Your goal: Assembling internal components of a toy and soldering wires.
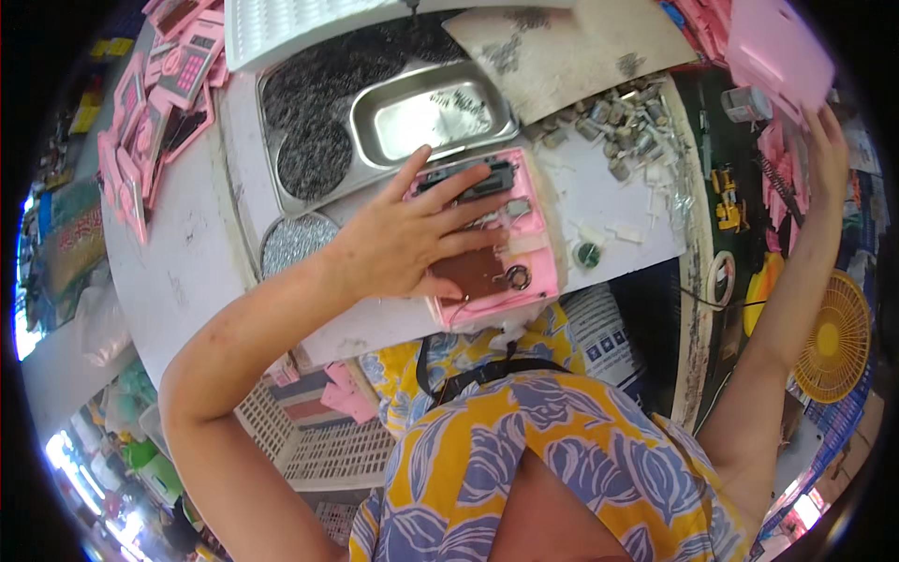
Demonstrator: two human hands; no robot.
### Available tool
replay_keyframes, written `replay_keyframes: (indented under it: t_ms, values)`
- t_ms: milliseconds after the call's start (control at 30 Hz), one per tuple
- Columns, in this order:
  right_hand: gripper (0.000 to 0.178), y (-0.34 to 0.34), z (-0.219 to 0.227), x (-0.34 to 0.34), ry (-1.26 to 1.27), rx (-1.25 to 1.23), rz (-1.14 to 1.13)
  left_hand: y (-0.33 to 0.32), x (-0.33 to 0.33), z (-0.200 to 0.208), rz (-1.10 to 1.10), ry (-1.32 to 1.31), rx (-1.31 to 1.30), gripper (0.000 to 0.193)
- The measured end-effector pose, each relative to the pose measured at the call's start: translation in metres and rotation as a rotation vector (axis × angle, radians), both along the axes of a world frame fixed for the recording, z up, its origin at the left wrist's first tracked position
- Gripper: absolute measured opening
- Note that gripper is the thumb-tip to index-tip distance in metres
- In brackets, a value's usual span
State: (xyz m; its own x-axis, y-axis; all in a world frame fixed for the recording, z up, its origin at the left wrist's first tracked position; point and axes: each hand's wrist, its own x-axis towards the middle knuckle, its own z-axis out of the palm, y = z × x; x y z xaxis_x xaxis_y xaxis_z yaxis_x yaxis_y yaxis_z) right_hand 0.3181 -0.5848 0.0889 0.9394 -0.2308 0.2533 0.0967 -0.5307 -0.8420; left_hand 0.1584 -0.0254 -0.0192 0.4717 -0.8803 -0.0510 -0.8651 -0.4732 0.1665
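Observation:
My left hand [403,239] lies palm down with fingers spread over an open pink plastic housing [536,239] at the table's front edge. Inside the housing are a brown board [476,277], a black part [496,178] and a small dark ring-shaped piece [518,276] with thin wires. The hand covers part of the interior. Far to the right, my right arm is stretched out, and my right hand [826,145] grips the lower edge of a smooth pink plastic shell [782,51]. Its thumb is mostly hidden.
Behind the housing sits a metal tray [272,122] of dark screws with a steel basin [375,140]. A round dish of silver screws [295,245], small metal motors [618,136] and cardboard [571,56] lie around. Pink assemblies [140,140] pile up left; a yellow fan [829,337] stands right.

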Motion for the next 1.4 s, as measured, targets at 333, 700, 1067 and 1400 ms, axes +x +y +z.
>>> replay_keyframes:
  t_ms: [333,700,1067,1400]
  values:
    - [0.041,0.154,0.037,-0.098,0.142,-0.091,0.863,0.007,0.001,0.047,0.293,-0.007,-0.77,0.069]
    - [0.053,0.28,-0.016,-0.099,-0.111,0.09,0.796,0.016,-0.034,0.097,0.832,0.709,-1.411,0.049]
    - [0.076,0.256,-0.106,-0.219,0.44,0.033,0.546,-0.047,-0.086,0.002,1.028,0.428,-0.892,0.081]
    - [0.064,0.27,-0.117,-0.203,0.295,-0.338,0.731,-0.034,-0.099,-0.015,1.107,0.413,-0.82,0.073]
